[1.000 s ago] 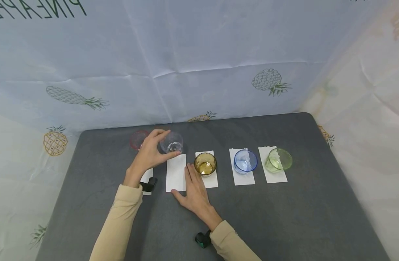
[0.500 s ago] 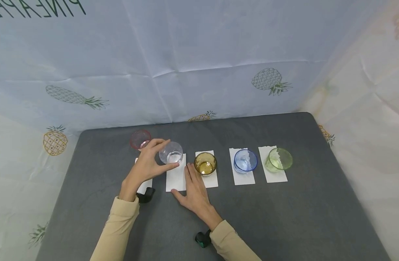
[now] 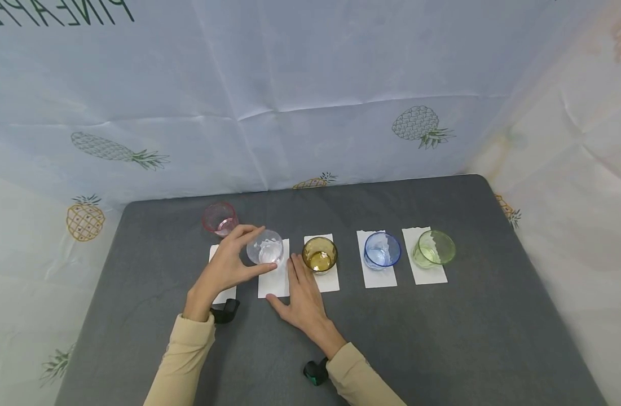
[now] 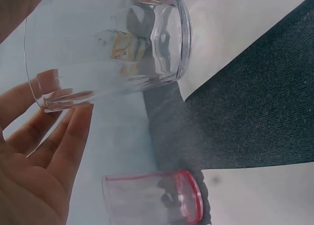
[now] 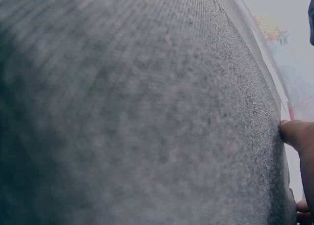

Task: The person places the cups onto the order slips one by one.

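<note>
My left hand [image 3: 224, 265] holds a clear glass [image 3: 265, 248] between thumb and fingers. The glass stands upright over the far half of a white sheet of paper [image 3: 273, 286]. In the left wrist view, fingertips touch the side of the clear glass [image 4: 113, 48] near its rim. Palm down, my right hand [image 3: 305, 301] lies with straight fingers on the right edge of that sheet, fingertips close to an amber glass [image 3: 320, 256]. The amber glass rests on another white sheet [image 3: 329, 283]. Only the thumb [image 5: 298, 134] and a bit of finger show in the right wrist view.
Behind my left hand stands a pink glass [image 3: 220, 219], beyond a white sheet [image 3: 225, 295] partly hidden by the hand. To the right, a blue glass [image 3: 382, 250] and a green glass [image 3: 434, 248] sit on sheets. A pineapple-print cloth [image 3: 310, 84] hangs behind the grey table [image 3: 442, 338].
My left hand has brought the clear glass nearer, from behind the sheet to over it. More of the pink glass now shows. The right hand has stayed put.
</note>
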{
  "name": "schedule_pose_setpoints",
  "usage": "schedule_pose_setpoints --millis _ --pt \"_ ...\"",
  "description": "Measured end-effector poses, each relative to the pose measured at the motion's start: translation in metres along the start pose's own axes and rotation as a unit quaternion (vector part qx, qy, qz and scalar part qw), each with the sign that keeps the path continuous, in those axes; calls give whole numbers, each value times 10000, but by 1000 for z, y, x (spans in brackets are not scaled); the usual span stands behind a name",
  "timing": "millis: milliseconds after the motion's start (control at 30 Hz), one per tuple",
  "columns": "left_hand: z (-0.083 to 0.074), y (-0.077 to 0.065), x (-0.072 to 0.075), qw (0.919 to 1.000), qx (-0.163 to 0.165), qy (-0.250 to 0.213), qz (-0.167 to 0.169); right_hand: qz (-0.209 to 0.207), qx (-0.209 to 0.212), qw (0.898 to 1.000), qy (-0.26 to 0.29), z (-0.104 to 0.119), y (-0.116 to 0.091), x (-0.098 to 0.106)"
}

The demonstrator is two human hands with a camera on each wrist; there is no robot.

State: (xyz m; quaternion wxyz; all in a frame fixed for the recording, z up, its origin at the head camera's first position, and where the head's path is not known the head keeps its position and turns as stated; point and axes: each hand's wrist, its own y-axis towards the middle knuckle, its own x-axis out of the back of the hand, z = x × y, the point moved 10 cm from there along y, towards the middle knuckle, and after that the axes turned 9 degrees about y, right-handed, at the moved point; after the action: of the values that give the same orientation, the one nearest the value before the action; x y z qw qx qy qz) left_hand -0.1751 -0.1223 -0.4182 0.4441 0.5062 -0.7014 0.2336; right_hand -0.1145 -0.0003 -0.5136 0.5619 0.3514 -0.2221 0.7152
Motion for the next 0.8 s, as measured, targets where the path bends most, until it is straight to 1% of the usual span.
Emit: schedule_pose_setpoints --millis 133,367,633,800 --pt "-1 -2 -2 10000 23 -21 72 3 0 10000 22 0 0 0" --pt "-4 -3 -8 9998 -85 -8 201 -7 -11 10000 59 0 0 0" --pt "-1 -6 -15 9993 1 29 365 -8 11 10000 54 0 0 0" --pt "0 -7 -18 9992 -7 52 399 -47 30 10000 24 1 0 1"
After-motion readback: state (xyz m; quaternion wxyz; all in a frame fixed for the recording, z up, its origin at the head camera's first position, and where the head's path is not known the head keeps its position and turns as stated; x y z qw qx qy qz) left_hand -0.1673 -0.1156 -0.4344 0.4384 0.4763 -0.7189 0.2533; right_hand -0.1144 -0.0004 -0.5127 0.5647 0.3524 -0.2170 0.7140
